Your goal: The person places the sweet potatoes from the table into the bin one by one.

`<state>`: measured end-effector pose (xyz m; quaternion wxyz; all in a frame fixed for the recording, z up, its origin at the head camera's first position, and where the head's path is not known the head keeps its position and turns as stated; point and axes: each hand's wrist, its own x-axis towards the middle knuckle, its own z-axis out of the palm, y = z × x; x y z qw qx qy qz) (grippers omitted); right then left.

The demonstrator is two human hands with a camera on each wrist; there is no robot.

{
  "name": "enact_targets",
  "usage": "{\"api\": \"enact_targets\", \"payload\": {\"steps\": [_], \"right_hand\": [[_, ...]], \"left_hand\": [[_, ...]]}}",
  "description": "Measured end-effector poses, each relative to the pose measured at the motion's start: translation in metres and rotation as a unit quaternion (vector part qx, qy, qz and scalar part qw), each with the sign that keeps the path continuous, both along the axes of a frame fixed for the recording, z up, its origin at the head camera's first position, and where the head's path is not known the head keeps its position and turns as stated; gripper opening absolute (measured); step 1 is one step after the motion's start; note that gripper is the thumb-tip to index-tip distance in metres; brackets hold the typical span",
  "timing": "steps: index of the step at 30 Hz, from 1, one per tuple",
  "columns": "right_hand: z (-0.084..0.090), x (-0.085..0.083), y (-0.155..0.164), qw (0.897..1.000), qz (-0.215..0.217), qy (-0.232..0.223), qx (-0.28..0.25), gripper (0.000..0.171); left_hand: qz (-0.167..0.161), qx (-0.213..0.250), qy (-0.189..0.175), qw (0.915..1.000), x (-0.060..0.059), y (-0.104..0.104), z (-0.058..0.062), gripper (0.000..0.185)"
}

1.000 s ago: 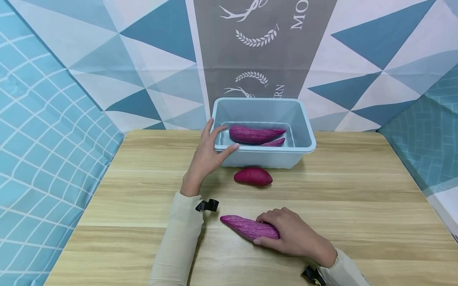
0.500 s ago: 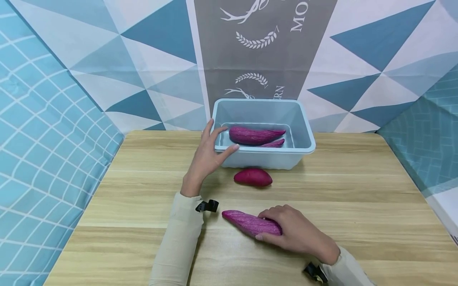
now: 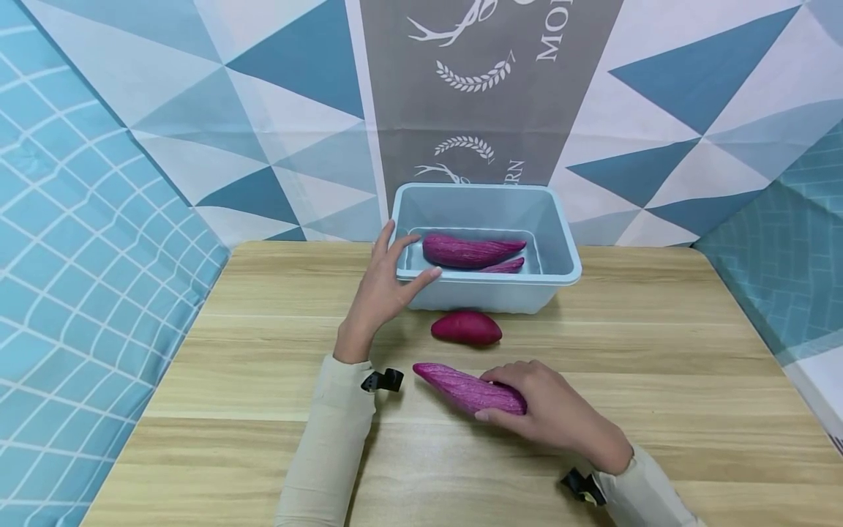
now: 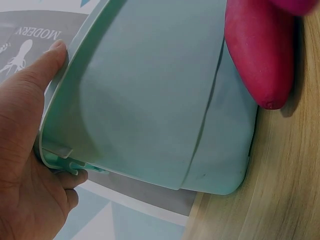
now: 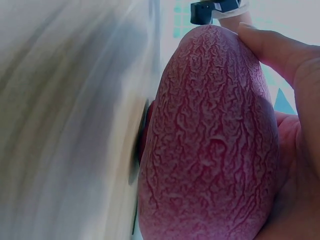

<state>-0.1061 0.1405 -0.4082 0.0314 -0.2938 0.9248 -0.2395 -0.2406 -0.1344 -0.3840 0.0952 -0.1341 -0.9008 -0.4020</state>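
Note:
My right hand (image 3: pixel 560 410) grips the thick end of a long, wrinkled purple sweet potato (image 3: pixel 464 388), whose tapered tip points to the far left. In the right wrist view that sweet potato (image 5: pixel 210 140) fills the middle, thumb along one side, and seems raised off the table. My left hand (image 3: pixel 377 289) holds the front left corner of a light blue plastic bin (image 3: pixel 487 293). Seen from the left wrist, the thumb lies along the rim and fingers curl beneath the corner. Inside the bin lie a large wrinkled purple sweet potato (image 3: pixel 470 251) and a partly hidden one (image 3: pixel 506 266).
A smooth red sweet potato (image 3: pixel 466 328) lies on the wooden table (image 3: pixel 658 380) just in front of the bin. Behind the bin stands a patterned backdrop (image 3: pixel 487 110). Blue tiled cloth (image 3: pixel 85 241) hangs along the left side.
My right hand has carried the wrinkled purple sweet potato away from me, toward the bin and slightly right. My left hand has stayed at the bin's corner.

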Motion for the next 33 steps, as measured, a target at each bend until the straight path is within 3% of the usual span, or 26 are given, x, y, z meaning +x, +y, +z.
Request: {"api": "enact_targets", "payload": {"steps": [17,33], "right_hand": [[0.017,-0.008,0.002,1.0,-0.006,0.007,0.013,0.052],[0.04,-0.02,0.009,0.998,0.009,0.062,0.004,0.048]], "left_hand": [[-0.003,0.005,-0.001,1.0,0.001,0.001,0.0,0.073],[-0.004,0.002,0.001,1.0,0.001,0.002,0.001,0.071]]}}
